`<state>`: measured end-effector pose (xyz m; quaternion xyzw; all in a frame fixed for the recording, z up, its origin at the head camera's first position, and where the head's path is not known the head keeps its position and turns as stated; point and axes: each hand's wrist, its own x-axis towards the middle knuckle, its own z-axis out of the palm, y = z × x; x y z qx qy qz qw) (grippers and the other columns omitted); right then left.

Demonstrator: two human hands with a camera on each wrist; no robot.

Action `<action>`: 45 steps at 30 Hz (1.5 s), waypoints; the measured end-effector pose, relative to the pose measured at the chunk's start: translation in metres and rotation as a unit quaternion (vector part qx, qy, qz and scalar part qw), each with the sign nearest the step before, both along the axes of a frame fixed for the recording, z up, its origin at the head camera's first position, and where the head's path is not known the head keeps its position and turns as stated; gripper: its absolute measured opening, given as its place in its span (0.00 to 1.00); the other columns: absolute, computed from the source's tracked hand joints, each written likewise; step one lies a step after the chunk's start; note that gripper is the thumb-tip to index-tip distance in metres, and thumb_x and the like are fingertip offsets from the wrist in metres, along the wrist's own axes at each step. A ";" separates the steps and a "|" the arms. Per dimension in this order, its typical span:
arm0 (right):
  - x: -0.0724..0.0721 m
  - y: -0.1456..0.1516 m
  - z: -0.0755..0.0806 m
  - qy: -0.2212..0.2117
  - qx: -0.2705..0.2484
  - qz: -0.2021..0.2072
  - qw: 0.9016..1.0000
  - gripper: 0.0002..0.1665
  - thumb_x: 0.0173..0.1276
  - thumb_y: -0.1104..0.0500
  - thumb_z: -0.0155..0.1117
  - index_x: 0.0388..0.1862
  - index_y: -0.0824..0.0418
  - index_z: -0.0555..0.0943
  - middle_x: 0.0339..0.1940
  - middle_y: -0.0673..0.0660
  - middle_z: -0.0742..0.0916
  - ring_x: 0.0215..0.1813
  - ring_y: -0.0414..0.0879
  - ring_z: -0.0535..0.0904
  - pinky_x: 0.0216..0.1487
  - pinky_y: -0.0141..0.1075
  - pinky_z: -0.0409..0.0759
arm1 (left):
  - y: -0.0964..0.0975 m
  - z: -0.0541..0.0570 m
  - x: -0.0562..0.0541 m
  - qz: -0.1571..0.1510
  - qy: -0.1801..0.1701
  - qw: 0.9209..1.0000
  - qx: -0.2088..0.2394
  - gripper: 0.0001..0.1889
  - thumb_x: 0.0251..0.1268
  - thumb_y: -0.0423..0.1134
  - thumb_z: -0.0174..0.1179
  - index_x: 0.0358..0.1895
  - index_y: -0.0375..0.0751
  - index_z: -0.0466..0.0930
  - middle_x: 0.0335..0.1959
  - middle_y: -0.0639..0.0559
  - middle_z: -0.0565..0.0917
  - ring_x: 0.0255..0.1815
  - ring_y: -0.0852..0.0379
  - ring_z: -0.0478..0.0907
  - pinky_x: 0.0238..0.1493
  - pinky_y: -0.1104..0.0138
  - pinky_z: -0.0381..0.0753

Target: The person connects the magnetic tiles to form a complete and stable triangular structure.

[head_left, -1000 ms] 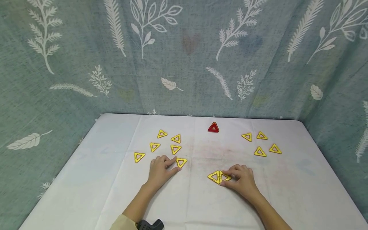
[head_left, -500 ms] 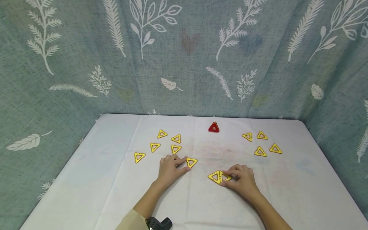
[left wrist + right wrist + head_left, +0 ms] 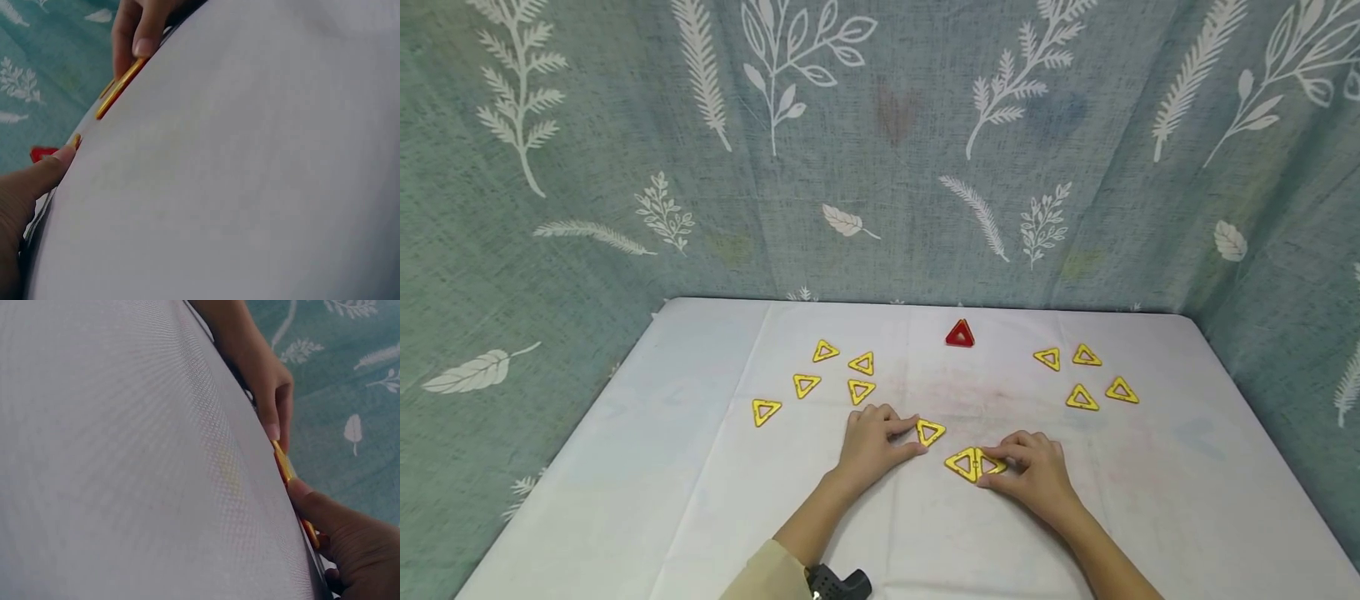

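Observation:
In the head view, my left hand (image 3: pixel 877 447) pinches a yellow hollow triangle tile (image 3: pixel 937 428) between thumb and forefinger, flat over the white cloth. Just right of it lie two yellow triangle tiles (image 3: pixel 972 464) joined edge to edge, a small gap from the first. My right hand (image 3: pixel 1037 477) holds the right one of that pair by thumb and forefinger. Seen edge-on in the left wrist view, the joined tiles (image 3: pixel 119 92) sit under the right hand's fingertips. The right wrist view has my left hand (image 3: pixel 265 378) touching its tile opposite my right hand (image 3: pixel 356 540).
A red triangle (image 3: pixel 960 339) lies near the table's back edge. Several loose yellow triangles (image 3: pixel 767 403) spread out at the left, and more yellow triangles (image 3: pixel 1082 405) at the right. A patterned green curtain (image 3: pixel 880 167) hangs behind and beside the white-covered table (image 3: pixel 700 467).
My left hand has slid its yellow triangle tile rightward across the cloth, closer to the joined pair. My right hand and the pair have stayed in place.

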<state>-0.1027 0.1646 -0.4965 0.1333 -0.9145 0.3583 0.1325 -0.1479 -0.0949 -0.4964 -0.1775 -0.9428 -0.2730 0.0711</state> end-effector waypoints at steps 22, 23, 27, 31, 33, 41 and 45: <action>0.001 0.000 0.000 -0.019 0.012 -0.004 1.000 0.23 0.36 0.45 0.80 0.36 0.47 0.89 0.30 0.38 0.79 0.33 0.35 0.64 0.38 0.38 0.56 | 0.018 0.005 0.003 -0.075 -0.006 0.997 -0.018 0.25 0.48 0.59 0.66 0.53 0.59 0.82 0.30 0.65 0.72 0.31 0.65 0.61 0.41 0.65 0.58; 0.002 0.000 0.000 -0.019 0.011 -0.003 1.000 0.23 0.36 0.45 0.80 0.36 0.47 0.89 0.30 0.38 0.79 0.33 0.35 0.64 0.38 0.38 0.56 | 0.018 0.005 0.003 -0.074 -0.006 0.997 -0.019 0.25 0.48 0.59 0.66 0.53 0.59 0.82 0.30 0.65 0.73 0.31 0.65 0.61 0.42 0.65 0.58; 0.001 0.001 0.000 -0.011 0.012 -0.004 1.000 0.23 0.36 0.47 0.81 0.36 0.47 0.89 0.30 0.37 0.79 0.32 0.35 0.63 0.38 0.38 0.56 | 0.018 0.002 0.002 -0.069 0.003 0.998 -0.012 0.26 0.47 0.60 0.67 0.52 0.58 0.83 0.32 0.63 0.74 0.32 0.64 0.62 0.41 0.65 0.59; -0.001 0.001 0.000 -0.015 0.011 -0.002 1.000 0.24 0.35 0.48 0.82 0.37 0.47 0.89 0.30 0.37 0.79 0.33 0.35 0.64 0.39 0.37 0.56 | 0.014 -0.001 0.002 -0.065 0.019 0.998 0.001 0.27 0.46 0.59 0.68 0.52 0.55 0.83 0.34 0.62 0.75 0.33 0.64 0.64 0.41 0.66 0.60; -0.002 0.000 -0.001 -0.017 0.004 0.000 1.000 0.24 0.35 0.48 0.82 0.37 0.47 0.88 0.30 0.37 0.79 0.34 0.35 0.64 0.39 0.38 0.56 | 0.011 -0.001 0.003 -0.061 0.022 0.998 0.003 0.27 0.46 0.58 0.69 0.52 0.54 0.83 0.35 0.61 0.75 0.34 0.63 0.65 0.42 0.65 0.61; -0.001 0.000 -0.001 -0.016 -0.003 -0.002 1.000 0.25 0.33 0.47 0.82 0.36 0.47 0.89 0.30 0.38 0.79 0.34 0.35 0.65 0.39 0.37 0.56 | -0.025 -0.001 0.023 -0.027 0.029 0.999 0.012 0.28 0.45 0.56 0.71 0.53 0.51 0.83 0.36 0.60 0.73 0.36 0.62 0.64 0.44 0.62 0.61; 0.000 0.000 0.000 -0.016 0.003 -0.008 1.000 0.25 0.33 0.48 0.82 0.36 0.47 0.89 0.30 0.38 0.79 0.34 0.35 0.65 0.39 0.37 0.56 | -0.049 -0.004 0.034 0.000 0.042 0.999 0.019 0.29 0.42 0.55 0.72 0.52 0.50 0.83 0.37 0.60 0.73 0.37 0.62 0.63 0.46 0.59 0.61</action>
